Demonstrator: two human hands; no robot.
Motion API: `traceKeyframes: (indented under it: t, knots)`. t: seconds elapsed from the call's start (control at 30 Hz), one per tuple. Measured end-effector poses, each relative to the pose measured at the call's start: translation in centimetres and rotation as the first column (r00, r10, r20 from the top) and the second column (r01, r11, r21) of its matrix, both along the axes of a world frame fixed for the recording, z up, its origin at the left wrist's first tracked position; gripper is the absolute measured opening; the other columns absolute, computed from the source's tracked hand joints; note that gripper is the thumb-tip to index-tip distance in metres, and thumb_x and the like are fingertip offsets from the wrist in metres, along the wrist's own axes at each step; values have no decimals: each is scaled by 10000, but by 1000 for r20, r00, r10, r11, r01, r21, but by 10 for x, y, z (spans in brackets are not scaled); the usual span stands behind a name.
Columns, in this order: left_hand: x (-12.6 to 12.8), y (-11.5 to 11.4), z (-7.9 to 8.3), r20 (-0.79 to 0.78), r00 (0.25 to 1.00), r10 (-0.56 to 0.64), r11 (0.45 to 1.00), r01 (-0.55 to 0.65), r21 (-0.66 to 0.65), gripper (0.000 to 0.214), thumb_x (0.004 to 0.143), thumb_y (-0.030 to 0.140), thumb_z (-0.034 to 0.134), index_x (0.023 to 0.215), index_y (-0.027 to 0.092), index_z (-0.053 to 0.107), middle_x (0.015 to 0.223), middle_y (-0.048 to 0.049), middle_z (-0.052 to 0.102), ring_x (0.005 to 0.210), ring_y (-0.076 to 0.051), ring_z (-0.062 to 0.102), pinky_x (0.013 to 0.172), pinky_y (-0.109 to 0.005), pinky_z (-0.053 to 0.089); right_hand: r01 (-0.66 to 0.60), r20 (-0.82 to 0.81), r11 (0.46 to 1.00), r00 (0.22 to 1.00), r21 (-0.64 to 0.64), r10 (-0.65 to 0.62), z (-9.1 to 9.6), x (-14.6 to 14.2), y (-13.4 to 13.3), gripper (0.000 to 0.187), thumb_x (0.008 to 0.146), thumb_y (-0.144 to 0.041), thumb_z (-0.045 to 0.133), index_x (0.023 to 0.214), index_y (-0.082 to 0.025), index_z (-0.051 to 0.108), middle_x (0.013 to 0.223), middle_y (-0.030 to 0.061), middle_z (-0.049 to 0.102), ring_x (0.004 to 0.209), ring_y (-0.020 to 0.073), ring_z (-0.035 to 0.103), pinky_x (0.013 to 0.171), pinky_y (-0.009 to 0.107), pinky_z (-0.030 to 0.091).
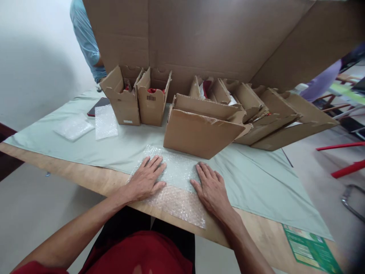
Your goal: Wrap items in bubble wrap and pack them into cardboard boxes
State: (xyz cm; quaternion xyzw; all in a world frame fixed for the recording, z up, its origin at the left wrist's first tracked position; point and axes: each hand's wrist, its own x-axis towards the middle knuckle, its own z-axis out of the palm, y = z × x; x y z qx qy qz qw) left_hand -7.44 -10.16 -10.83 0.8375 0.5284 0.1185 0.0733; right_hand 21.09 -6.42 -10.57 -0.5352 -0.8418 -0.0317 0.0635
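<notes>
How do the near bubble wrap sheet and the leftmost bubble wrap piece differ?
The near sheet lies under the left hand and right hand; the leftmost piece is untouched. The near sheet looks larger than the leftmost piece. The near sheet spans pale cloth and bare wood; the leftmost piece lies on cloth only. Both look translucent.

person in blue (84,34) mostly behind cardboard (199,38)

Bright, diffuse light covers the desk (259,228); a soft grey shadow lies on the wall (31,23) left of it, another on the floor (85,201) beneath it. On it, bubble wrap (179,207) glints in specks. Right of it, red bars (349,168) look blurred and stretched, near darkened corners.
</notes>
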Motion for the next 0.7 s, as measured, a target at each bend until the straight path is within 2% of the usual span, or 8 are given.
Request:
traceKeyframes:
  t: [0.07, 0.17, 0.33, 0.4, 0.47, 0.53, 0.57, 0.7]
  knots:
    - [-4, 2, -3, 114, 993, 28, 1000, -28, 4, 516, 1037, 358, 408, 1512, 157, 425, 1619, -158, 422, 1528, -293, 345, 1256, -553, 256, -8, -4, 1000, 1000, -16, 8, 7, -2, 0, 509, 1040, -379, 378, 1416, -100, 577, 1522, 188, 545, 1400, 349, 504, 1096, 549, 414]
    - [-9, 5, -9, 250, 966, 69, 997, -74, 11, 484, 1035, 288, 366, 1496, 167, 449, 1561, -134, 511, 1475, -252, 435, 1233, -512, 338, -133, -32, 989, 991, -57, 131, 20, -27, 1, 468, 1047, -331, 360, 1407, -145, 594, 1537, 157, 538, 1425, 313, 482, 1096, 494, 422]
    - [-7, 5, -12, 174, 983, 59, 995, -71, 63, 472, 956, 257, 509, 1419, 170, 546, 1540, -150, 529, 1465, -303, 443, 1227, -556, 334, -386, -70, 912, 923, -141, 379, 23, -73, 16, 521, 1054, -397, 403, 1490, -135, 515, 1584, 136, 484, 1472, 277, 429, 1187, 477, 339]
    - [-4, 4, -10, 133, 989, 64, 995, -73, 70, 453, 952, 246, 516, 1394, 165, 567, 1539, -159, 527, 1463, -306, 444, 1225, -551, 336, -348, -63, 923, 937, -166, 342, 19, -73, 25, 533, 1047, -389, 430, 1503, -123, 498, 1590, 141, 474, 1478, 281, 422, 1198, 483, 325]
    - [-2, 3, -8, 110, 992, 65, 995, -73, 70, 434, 951, 242, 520, 1371, 149, 582, 1535, -169, 529, 1463, -311, 443, 1223, -543, 341, -219, -45, 962, 976, -162, 215, 16, -63, 31, 522, 1047, -360, 429, 1493, -100, 506, 1582, 159, 479, 1469, 294, 434, 1193, 495, 325]
    - [-2, 3, -6, 100, 993, 60, 995, -67, 70, 425, 950, 236, 520, 1357, 133, 588, 1530, -181, 529, 1463, -316, 441, 1221, -543, 342, -112, -31, 984, 994, -137, 109, 16, -54, 29, 518, 1051, -344, 410, 1479, -72, 515, 1559, 182, 504, 1450, 309, 456, 1182, 509, 334]
    - [-2, 3, -6, 100, 993, 57, 995, -64, 70, 425, 949, 233, 519, 1355, 129, 587, 1531, -185, 527, 1464, -319, 439, 1220, -546, 344, -101, -30, 987, 995, -124, 98, 16, -51, 24, 519, 1053, -345, 402, 1478, -69, 515, 1553, 184, 510, 1445, 313, 460, 1178, 514, 337]
    - [-3, 3, -5, 106, 993, 57, 995, -65, 72, 429, 951, 241, 518, 1360, 130, 584, 1539, -190, 515, 1460, -324, 443, 1215, -562, 344, -271, -53, 956, 962, -109, 267, 15, -64, 3, 540, 1051, -394, 412, 1507, -116, 491, 1580, 148, 487, 1467, 293, 433, 1194, 504, 323]
